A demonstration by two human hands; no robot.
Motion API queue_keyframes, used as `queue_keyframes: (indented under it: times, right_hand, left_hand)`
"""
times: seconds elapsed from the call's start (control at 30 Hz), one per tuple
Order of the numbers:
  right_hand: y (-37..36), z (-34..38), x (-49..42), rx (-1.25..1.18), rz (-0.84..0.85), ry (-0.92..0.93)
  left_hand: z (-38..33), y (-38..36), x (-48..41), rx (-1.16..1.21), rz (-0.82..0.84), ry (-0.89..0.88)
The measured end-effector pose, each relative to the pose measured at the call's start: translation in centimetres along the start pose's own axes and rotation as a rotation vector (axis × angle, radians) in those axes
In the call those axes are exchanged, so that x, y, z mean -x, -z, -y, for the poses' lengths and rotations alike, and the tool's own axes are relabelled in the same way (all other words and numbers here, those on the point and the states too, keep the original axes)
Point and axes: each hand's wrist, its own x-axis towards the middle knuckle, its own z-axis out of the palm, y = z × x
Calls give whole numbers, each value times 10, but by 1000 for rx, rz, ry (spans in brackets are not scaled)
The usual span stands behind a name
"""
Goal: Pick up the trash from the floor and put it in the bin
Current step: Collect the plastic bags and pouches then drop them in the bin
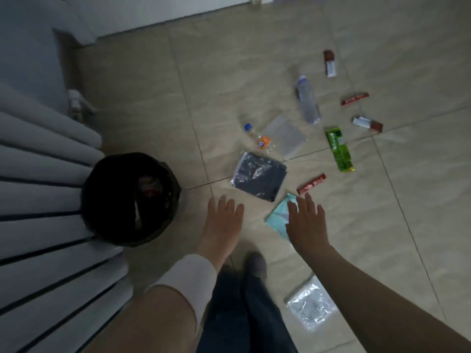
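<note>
A round black bin (102,200) stands on the tiled floor at the left, with some wrappers inside. My left hand (224,220) hovers open just right of the bin, holding nothing. Over a teal packet (279,215) my right hand (307,225) is spread open and covers part of it. Beyond the hands lie a dark plastic bag (258,175), a red wrapper (311,184), a green wrapper (339,149), a clear bag (285,136), a small bottle with an orange label (260,138) and a larger clear bottle (308,99).
More wrappers lie farther off: a brown-and-white one (330,63), a red one (355,98) and a white-and-brown one (367,124). A shiny clear bag (309,305) lies near my feet (255,263). White slatted furniture (38,225) fills the left. A white wall base (153,14) runs along the back.
</note>
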Motion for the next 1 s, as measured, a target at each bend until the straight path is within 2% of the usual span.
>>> queue_keyframes:
  times: [0.27, 0.47, 0.57, 0.73, 0.87, 1.0]
  right_hand:
    - [-111, -69, 115, -310, 203, -388]
    - [-200, -107, 179, -587, 327, -631]
    - [-244, -124, 196, -736, 326, -763]
    - [-317, -145, 196, -968, 362, -1008]
    - [-394, -154, 153, -1128, 351, -1164]
    - [-483, -151, 101, -1239, 373, -1290]
  left_hand:
    - [-114, -40, 1, -151, 120, -237]
    - [-188, -98, -1, -271, 158, -315]
    - [-221, -128, -6, -320, 182, -315]
    - [-256, -173, -33, -330, 211, -274]
    - [-271, -228, -90, -371, 194, -300]
    - [-282, -292, -162, -391, 79, -390]
